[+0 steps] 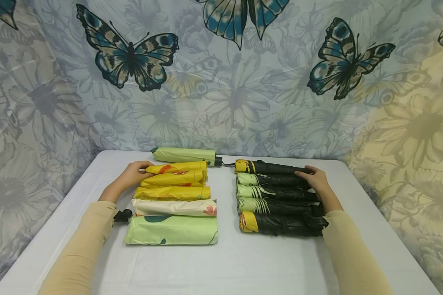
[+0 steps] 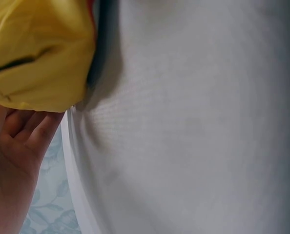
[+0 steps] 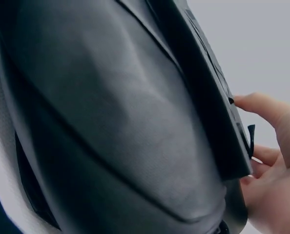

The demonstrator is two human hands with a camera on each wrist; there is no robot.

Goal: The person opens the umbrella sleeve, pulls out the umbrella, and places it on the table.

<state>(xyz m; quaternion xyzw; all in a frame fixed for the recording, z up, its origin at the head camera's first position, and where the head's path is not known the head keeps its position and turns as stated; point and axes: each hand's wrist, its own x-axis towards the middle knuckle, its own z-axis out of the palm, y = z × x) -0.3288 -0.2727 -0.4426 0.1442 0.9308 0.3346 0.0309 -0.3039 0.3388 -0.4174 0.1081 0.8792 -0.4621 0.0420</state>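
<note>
In the head view, my left hand [image 1: 132,175] pinches the left end of the rearmost yellow umbrella sleeve [image 1: 181,167]. The left wrist view shows that yellow sleeve [image 2: 42,58] with fingers under its edge. My right hand [image 1: 315,178] holds the handle end of the rearmost black folded umbrella [image 1: 269,168], which has a yellow tip. In the right wrist view, thumb and fingers meet at the end of a black umbrella [image 3: 203,92]. Two more yellow sleeves [image 1: 173,193], a cream sleeve [image 1: 170,207] and a green sleeve [image 1: 173,230] lie in front.
Behind the sleeves lies a sleeved green umbrella [image 1: 184,155] with a black handle. Several black umbrellas with green tips [image 1: 248,191] and a yellow-tipped one [image 1: 280,224] lie in the right column. The white table [image 1: 229,266] backs onto a butterfly-print cloth [image 1: 240,102].
</note>
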